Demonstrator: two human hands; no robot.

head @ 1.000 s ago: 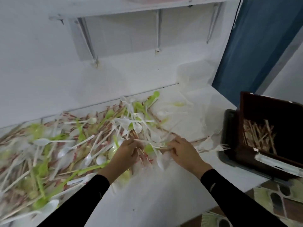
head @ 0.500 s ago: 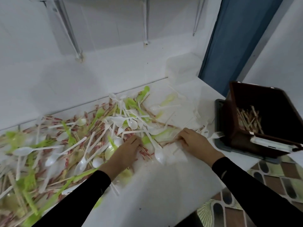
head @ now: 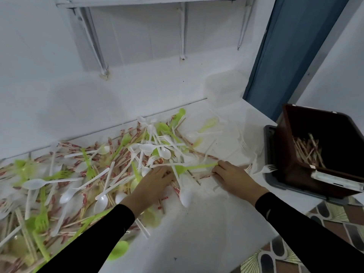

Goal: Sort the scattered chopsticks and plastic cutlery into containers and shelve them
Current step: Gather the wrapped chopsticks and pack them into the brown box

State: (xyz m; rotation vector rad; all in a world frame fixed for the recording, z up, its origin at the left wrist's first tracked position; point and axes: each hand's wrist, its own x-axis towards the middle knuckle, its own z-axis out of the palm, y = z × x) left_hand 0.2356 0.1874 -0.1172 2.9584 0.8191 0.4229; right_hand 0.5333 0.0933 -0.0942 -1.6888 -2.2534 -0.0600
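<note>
Here fingers (head: 218,170) of the right hand (head: 237,179) curl over chopsticks (head: 203,175).

I get one view only, from the wide-angle camera on the person's head. It faces forward and tilts steeply down at the worktop (head: 206,233). It is near enough that the left hand (head: 155,181) and right hand (head: 235,177) sit mid-frame, black sleeves (head: 94,241) entering from the bottom edge. The shelf brackets (head: 94,46) fill the top edge; the brown bin (head: 291,164) the right.
</note>
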